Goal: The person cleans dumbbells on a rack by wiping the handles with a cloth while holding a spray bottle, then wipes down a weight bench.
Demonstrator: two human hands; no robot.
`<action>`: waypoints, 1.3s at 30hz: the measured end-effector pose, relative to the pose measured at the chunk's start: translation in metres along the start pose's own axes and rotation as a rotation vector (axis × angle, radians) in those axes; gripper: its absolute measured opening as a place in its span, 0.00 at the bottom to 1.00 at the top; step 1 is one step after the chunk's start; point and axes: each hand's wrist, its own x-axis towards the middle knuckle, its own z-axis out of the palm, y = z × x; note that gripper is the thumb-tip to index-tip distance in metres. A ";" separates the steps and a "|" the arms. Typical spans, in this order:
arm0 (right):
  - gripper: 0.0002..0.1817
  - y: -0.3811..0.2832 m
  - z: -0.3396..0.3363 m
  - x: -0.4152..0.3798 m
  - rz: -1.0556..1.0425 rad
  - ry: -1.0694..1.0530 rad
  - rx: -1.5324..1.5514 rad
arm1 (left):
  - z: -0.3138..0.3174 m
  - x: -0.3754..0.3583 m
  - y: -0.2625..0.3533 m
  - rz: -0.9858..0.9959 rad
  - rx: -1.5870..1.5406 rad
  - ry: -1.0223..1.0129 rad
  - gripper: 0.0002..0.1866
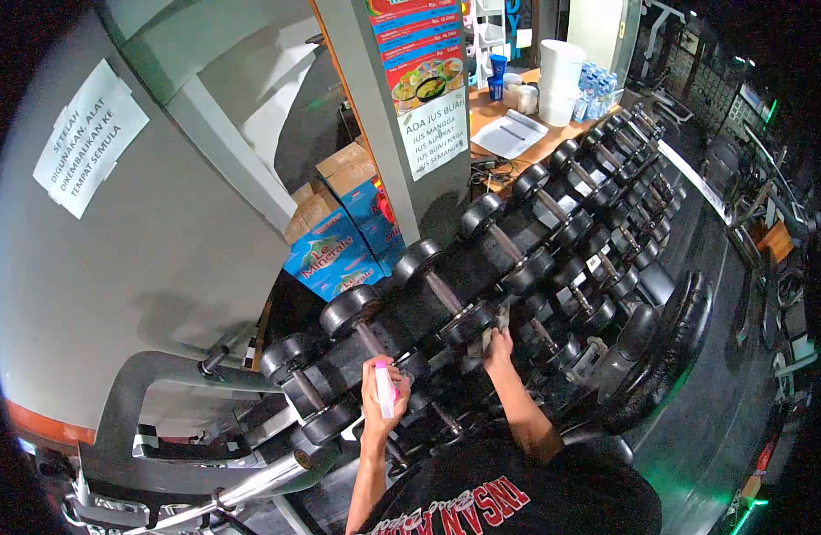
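My left hand [372, 412] is closed around a spray bottle with a white and pink top [386, 392]; the hand hides most of its body. It is in front of a black dumbbell [350, 308] on the upper row of the rack, overlapping that dumbbell's near end. Further right, my right hand [499, 351] grips a greyish cloth [502, 319]. The cloth is right at the near head of another dumbbell [467, 323], whose metal handle runs away from me.
Dumbbells [540, 196] fill the tiered rack toward the upper right. Behind it are blue water cartons [335, 254], a grey pillar [433, 192] and a wooden counter [535, 159] with a white bucket [560, 85] and bottles. A padded black bench [673, 357] stands at right, a metal bar [259, 477] at lower left.
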 end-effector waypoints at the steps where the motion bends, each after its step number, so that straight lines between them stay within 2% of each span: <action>1: 0.21 -0.005 -0.001 -0.001 -0.090 0.028 -0.073 | 0.002 -0.003 -0.004 -0.051 -0.052 0.007 0.12; 2: 0.22 -0.010 -0.002 -0.003 -0.182 0.059 -0.147 | 0.005 -0.006 -0.006 -0.104 -0.106 0.013 0.12; 4: 0.19 -0.022 0.007 -0.027 -0.360 0.036 -0.341 | 0.008 -0.008 -0.006 -0.065 -0.084 0.001 0.11; 6: 0.21 0.002 -0.013 -0.006 -0.658 0.090 -0.682 | 0.008 -0.010 -0.009 -0.022 -0.063 -0.005 0.10; 8: 0.23 -0.012 0.008 -0.059 -1.053 -0.026 -0.923 | 0.008 -0.011 -0.012 0.072 0.021 0.055 0.10; 10: 0.23 -0.002 0.008 -0.074 -1.019 -0.097 -0.895 | 0.008 -0.011 -0.007 0.062 0.003 0.101 0.08; 11: 0.24 -0.003 0.006 -0.079 -1.096 -0.134 -1.001 | 0.008 -0.011 -0.010 0.084 -0.006 0.149 0.07; 12: 0.21 -0.004 0.006 -0.090 -1.095 -0.180 -1.131 | 0.008 -0.012 -0.011 0.105 -0.015 0.200 0.07; 13: 0.19 0.003 0.004 -0.093 -0.760 -0.334 -1.085 | 0.008 -0.015 -0.008 -0.041 -0.127 0.238 0.05; 15: 0.16 0.023 -0.002 -0.107 -0.428 -0.562 -1.032 | 0.010 -0.020 -0.013 -0.015 -0.122 0.236 0.07; 16: 0.16 0.032 -0.002 -0.116 -0.438 -0.659 -1.041 | 0.006 -0.020 -0.003 0.028 -0.087 0.245 0.10; 18: 0.17 0.033 -0.002 -0.140 -0.468 -0.662 -1.092 | -0.002 -0.027 0.006 0.071 -0.052 0.279 0.13; 20: 0.18 0.021 -0.001 -0.166 -0.151 -0.760 -0.713 | -0.010 -0.051 0.006 0.049 -0.058 0.267 0.13; 21: 0.18 0.019 -0.008 -0.168 -0.149 -0.765 -0.722 | -0.018 -0.061 0.019 0.062 -0.019 0.284 0.13; 22: 0.18 0.016 -0.017 -0.167 0.026 -0.718 -0.546 | -0.020 -0.073 0.022 0.059 -0.021 0.294 0.13; 23: 0.18 0.014 -0.026 -0.167 0.197 -0.662 -0.367 | -0.023 -0.088 0.024 -0.048 -0.135 0.276 0.13; 24: 0.18 0.012 -0.035 -0.169 0.196 -0.666 -0.375 | -0.025 -0.103 0.024 -0.155 -0.249 0.255 0.13; 26: 0.17 0.012 -0.062 -0.174 0.321 -0.558 -0.113 | -0.029 -0.133 0.015 -0.215 -0.283 0.168 0.16; 28: 0.17 0.018 -0.095 -0.178 0.318 -0.525 -0.082 | -0.030 -0.158 0.010 -0.217 -0.218 0.117 0.16; 29: 0.18 0.018 -0.110 -0.187 0.340 -0.464 -0.084 | -0.028 -0.169 0.002 -0.149 -0.168 0.088 0.16; 30: 0.19 0.019 -0.120 -0.200 0.362 -0.400 -0.084 | -0.027 -0.180 -0.001 -0.214 -0.253 0.056 0.17; 33: 0.19 0.026 -0.135 -0.243 0.414 -0.348 0.012 | -0.022 -0.204 -0.010 -0.225 -0.261 -0.011 0.17; 36: 0.17 0.050 -0.165 -0.253 0.450 -0.328 0.099 | -0.022 -0.222 -0.004 -0.357 -0.432 -0.111 0.21; 37: 0.17 0.055 -0.170 -0.263 0.397 -0.315 0.054 | -0.020 -0.223 -0.005 -0.160 -0.283 -0.114 0.20; 39: 0.17 0.074 -0.184 -0.261 0.364 -0.338 0.004 | -0.018 -0.227 0.003 -0.287 -0.383 -0.143 0.19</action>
